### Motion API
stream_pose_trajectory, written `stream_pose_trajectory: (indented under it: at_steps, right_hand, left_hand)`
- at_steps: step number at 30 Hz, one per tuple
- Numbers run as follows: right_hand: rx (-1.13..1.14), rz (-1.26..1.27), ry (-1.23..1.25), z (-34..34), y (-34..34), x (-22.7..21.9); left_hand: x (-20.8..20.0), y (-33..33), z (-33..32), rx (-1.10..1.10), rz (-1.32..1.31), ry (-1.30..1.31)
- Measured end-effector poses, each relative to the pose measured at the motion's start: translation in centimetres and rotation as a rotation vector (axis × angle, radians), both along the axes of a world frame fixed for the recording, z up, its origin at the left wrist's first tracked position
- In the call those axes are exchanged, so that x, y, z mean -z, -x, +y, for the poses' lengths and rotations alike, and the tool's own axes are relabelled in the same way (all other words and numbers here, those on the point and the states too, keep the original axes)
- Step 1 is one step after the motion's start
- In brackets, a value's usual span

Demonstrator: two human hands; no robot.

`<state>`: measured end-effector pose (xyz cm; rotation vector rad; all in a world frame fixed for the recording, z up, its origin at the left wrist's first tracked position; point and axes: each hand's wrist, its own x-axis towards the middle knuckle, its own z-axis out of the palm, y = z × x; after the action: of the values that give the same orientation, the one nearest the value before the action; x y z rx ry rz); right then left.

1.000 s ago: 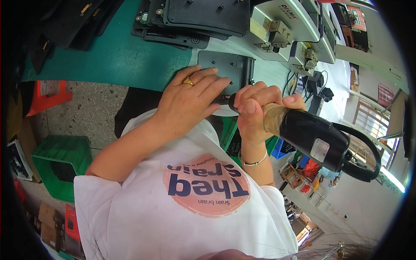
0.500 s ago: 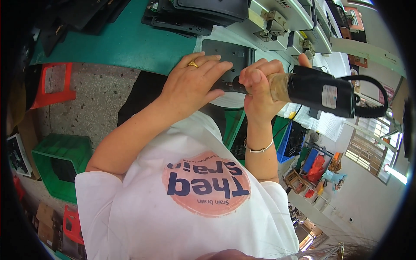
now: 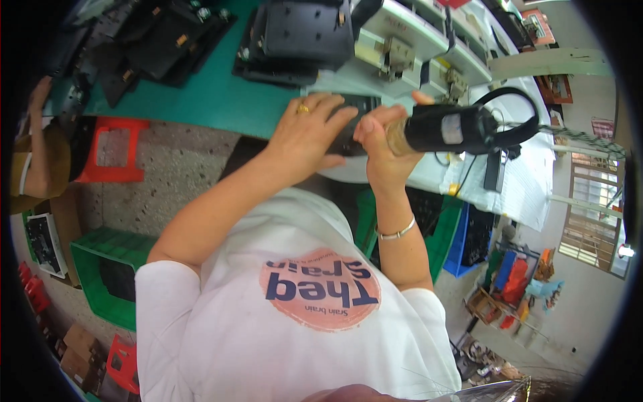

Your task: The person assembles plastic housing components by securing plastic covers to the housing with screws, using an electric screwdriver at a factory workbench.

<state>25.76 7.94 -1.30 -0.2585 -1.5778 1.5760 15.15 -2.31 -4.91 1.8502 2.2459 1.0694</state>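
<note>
A black plastic panel [image 3: 365,102] lies on the white-covered part of the bench, partly hidden by my hands. My left hand [image 3: 305,137], a gold ring on one finger, rests flat over its left side with the fingers apart. Wrapped round the taped grip of a black electric screwdriver [image 3: 435,128] is my right hand [image 3: 388,144], its thumb up along the grip. The tool tilts, its rear end with a looped cord to the right and its front toward the panel. My right hand hides the tip, so contact with a screw cannot be seen.
Stacked black plastic housings [image 3: 308,37] stand on the green bench [image 3: 194,104] beyond my left hand, with more black parts [image 3: 157,43] farther left. White machines with metal fixtures [image 3: 395,57] line the back. Another person's arm [image 3: 39,144] is at far left, near a red stool [image 3: 124,151].
My view has shifted, bringing more of the bench and another person's arm into sight. The screwdriver appears farther left in the picture, still in my right hand; my left hand stays on the panel.
</note>
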Motion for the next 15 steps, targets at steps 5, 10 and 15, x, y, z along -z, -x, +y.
stream_pose_trajectory:
  at_steps: [5, 10, 15]
  right_hand:
    - [-0.030, -0.010, -0.099, 0.2, -0.9, 1.0]
    - [0.059, 0.246, 0.223, 0.3, -1.8, -2.0]
    - [0.144, 0.443, 0.263, 3.5, -5.6, -4.1]
  left_hand:
    - [-0.1, -0.5, 1.0, 0.006, 0.064, 0.069]
    - [-0.8, -0.5, 1.0, 0.028, 0.052, 0.177]
    - [-3.1, -1.2, -1.1, 0.072, -0.019, 0.144]
